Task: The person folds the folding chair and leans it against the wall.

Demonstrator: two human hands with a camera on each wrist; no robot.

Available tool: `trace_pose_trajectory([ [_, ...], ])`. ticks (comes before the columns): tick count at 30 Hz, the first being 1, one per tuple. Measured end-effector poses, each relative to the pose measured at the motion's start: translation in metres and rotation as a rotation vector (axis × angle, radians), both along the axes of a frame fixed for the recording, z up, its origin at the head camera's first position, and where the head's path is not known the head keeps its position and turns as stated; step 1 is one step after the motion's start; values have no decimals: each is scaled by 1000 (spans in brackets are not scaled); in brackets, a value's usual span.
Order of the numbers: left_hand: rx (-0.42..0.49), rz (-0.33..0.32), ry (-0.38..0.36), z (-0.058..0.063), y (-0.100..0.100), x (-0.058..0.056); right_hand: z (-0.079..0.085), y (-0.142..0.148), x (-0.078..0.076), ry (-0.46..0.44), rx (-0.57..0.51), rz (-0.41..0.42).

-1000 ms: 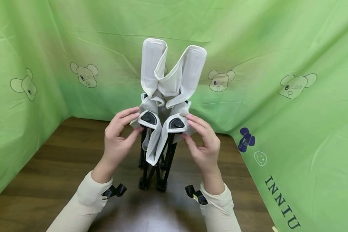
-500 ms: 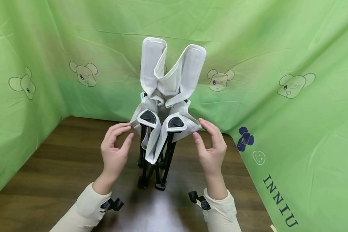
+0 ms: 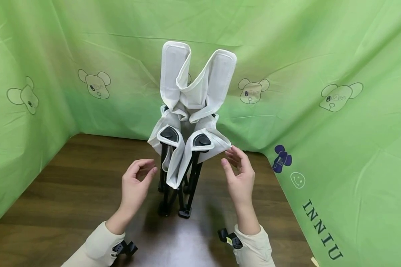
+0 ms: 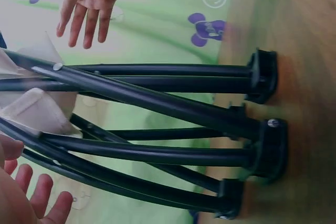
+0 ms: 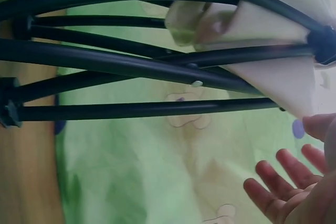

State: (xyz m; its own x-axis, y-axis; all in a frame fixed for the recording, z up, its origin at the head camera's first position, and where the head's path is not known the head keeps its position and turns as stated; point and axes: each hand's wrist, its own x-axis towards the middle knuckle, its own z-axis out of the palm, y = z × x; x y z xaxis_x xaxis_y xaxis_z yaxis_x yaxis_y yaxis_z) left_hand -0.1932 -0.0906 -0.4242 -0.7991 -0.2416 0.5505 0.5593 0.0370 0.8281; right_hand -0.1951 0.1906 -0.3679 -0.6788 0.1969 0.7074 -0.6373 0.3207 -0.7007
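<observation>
A folded camp chair (image 3: 205, 83) with pale fabric and black legs stands upright on the wooden table, its two back sleeves pointing up. Black plastic corner caps (image 3: 202, 140) show at the front of the seat fabric. My left hand (image 3: 135, 187) is apart from the chair, left of its legs, fingers loosely bent and holding nothing. On the other side, my right hand (image 3: 241, 181) has its fingers spread at the right fabric corner; whether they touch it I cannot tell. In the left wrist view the crossed tubes (image 4: 157, 100) run down to black feet (image 4: 270, 148).
Green cloth (image 3: 120, 22) printed with bear heads and lettering encloses the back and both sides. The wooden table (image 3: 70, 193) carries the chair near its middle. Small black cameras (image 3: 230, 238) are strapped to both wrists over pale sleeves.
Both hands have come off the front of the seat fabric and moved down and outward, the left one swinging slightly back in. The fabric's side corners now stick out. The chair stays in place.
</observation>
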Motion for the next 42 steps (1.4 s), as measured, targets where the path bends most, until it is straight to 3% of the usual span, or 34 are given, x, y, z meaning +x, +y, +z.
trace_pose_trajectory([
  [7, 11, -68, -121, -15, 0, 0, 3, -11, 13, -179, 6, 31],
  [15, -46, -100, -271, -30, 2, 0, -38, -6, -2, -345, -64, 104],
  [19, -69, -82, -323, -29, 5, 4, -50, -9, -2, -379, -56, 131],
  [26, -133, -72, -321, -14, 13, 19, -60, -16, 2, -469, -59, 168],
  [30, -117, -67, -336, -27, 15, 14, -66, -19, 4, -526, -49, 177],
  [35, -82, -109, -348, -45, 15, 7, -73, -23, 6, -569, -38, 195],
  [39, -62, -144, -365, -51, 16, 4, -76, -27, 9, -591, -32, 207],
  [42, -70, -150, -388, -48, 17, 6, -79, -29, 11, -600, -32, 223],
])
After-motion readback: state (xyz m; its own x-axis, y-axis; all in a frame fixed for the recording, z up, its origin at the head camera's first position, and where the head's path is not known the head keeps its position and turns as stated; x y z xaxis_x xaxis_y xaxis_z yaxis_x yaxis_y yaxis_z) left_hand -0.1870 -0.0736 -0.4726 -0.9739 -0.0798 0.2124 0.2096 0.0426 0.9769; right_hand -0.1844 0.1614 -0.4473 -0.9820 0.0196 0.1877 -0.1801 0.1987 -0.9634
